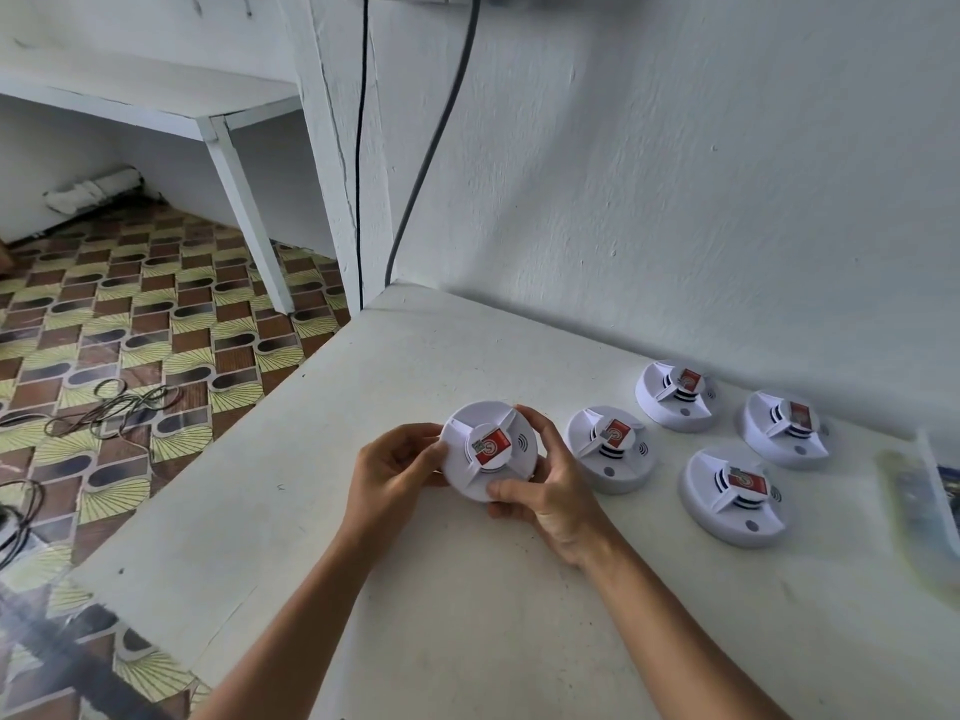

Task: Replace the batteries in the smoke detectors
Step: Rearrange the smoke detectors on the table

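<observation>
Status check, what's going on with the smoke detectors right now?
Left hand and right hand grip one smoke detector, still closed. Four more detectors wait on table.

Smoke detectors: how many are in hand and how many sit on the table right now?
Smoke detector held in both hands: 1
Smoke detectors resting on the table: 4
Total: 5

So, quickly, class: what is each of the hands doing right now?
Left hand: gripping the smoke detector.
Right hand: gripping the same smoke detector.
</observation>
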Demonstrator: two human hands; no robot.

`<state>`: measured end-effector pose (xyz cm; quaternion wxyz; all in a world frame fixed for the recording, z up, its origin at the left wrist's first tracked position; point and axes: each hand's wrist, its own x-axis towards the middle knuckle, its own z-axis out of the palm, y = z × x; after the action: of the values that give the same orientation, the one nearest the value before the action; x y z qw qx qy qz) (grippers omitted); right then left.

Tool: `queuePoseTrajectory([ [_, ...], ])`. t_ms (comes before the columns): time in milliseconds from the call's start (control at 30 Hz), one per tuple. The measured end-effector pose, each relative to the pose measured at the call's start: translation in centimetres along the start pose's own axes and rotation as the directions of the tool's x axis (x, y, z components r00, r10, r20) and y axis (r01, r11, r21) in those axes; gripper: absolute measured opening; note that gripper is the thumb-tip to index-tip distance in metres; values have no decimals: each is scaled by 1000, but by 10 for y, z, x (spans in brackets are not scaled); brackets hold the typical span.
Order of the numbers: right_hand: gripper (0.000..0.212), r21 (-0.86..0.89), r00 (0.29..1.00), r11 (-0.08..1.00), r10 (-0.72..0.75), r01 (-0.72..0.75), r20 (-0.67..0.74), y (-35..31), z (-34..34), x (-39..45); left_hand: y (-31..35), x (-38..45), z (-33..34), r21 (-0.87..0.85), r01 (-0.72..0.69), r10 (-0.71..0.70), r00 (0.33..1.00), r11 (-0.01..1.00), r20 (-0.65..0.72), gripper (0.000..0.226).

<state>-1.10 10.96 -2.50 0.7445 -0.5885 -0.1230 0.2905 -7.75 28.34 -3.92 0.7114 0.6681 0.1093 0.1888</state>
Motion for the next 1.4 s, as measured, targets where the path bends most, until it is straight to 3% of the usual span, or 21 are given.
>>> queuePoseTrajectory([
  [867, 80, -10, 1000, 1000, -16, 16, -9, -1, -3, 0, -2, 2, 2, -2, -22, 22, 1000, 1000, 18, 20],
  [1400, 82, -19, 1000, 1000, 3, -3, -23, -1, 0, -1, -4, 4, 0, -2, -4, 4, 1000, 1000, -1, 29],
])
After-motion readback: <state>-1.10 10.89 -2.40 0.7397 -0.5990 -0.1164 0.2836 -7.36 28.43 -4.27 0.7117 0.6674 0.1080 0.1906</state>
